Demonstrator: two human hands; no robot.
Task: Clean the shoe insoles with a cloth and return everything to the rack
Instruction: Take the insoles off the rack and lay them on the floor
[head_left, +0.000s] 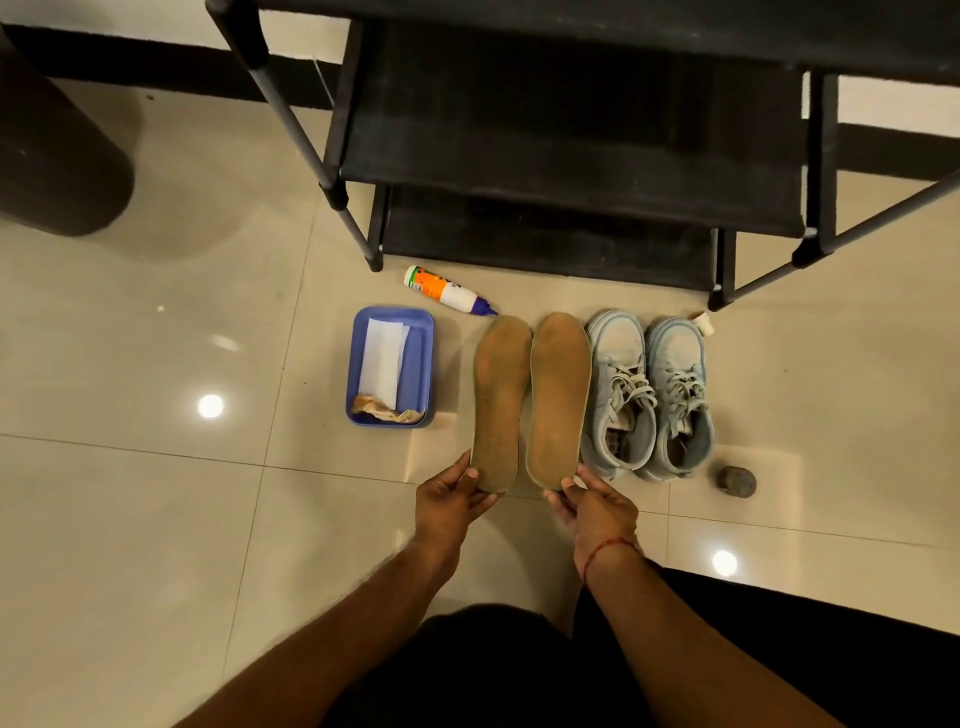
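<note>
Two tan insoles lie side by side over the tiled floor, toes pointing toward the rack. My left hand (449, 501) pinches the heel of the left insole (500, 400). The heel of the right insole (558, 395) is pinched by my right hand (592, 506). A pair of pale blue sneakers (649, 389) stands just right of the insoles. Left of them sits a blue tray (426, 358) holding a folded white cloth (384, 361) and a crumpled brownish rag (387, 413). The black shoe rack (561, 171) stands behind, its shelves bare.
A white and orange bottle (447, 291) lies on the floor between the tray and the rack. A small cap (704, 322) sits by the rack's right leg, a dark round lump (736, 480) right of the sneakers. A dark bulky object (52, 150) fills the left.
</note>
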